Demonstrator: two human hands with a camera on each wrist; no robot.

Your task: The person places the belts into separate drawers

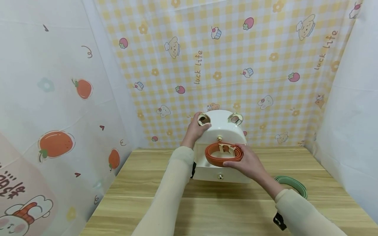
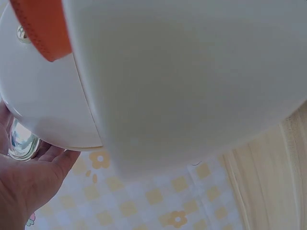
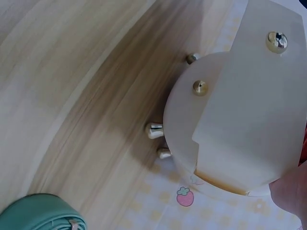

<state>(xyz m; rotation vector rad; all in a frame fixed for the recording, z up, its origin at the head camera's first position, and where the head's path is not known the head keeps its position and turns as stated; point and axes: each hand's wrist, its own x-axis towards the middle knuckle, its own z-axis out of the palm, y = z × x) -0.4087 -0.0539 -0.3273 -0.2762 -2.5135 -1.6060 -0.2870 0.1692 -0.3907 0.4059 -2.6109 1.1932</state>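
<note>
A white rounded storage box (image 1: pixel 219 118) with gold-rimmed ring ears stands at the back of the table. Its drawer (image 1: pixel 236 174), with a gold knob, is pulled out toward me. My left hand (image 1: pixel 196 130) grips the left ear, thumb in front; the left wrist view shows fingers behind the metal ring (image 2: pixel 23 140). Over the open drawer, my right hand (image 1: pixel 247 161) pinches a coiled orange-brown belt (image 1: pixel 215 160) with a gold buckle (image 1: pixel 231 149) by its right side. Whether the belt touches the drawer I cannot tell. Only part of that hand (image 3: pixel 289 192) appears in the right wrist view.
A coiled green belt (image 1: pixel 292 181) lies on the wooden table (image 1: pixel 147 180), right of the box and close to my right forearm. A patterned cloth (image 1: pixel 183 108) hangs behind the box, and white cloths hang at both sides. Small gold feet (image 3: pixel 154 130) support the box.
</note>
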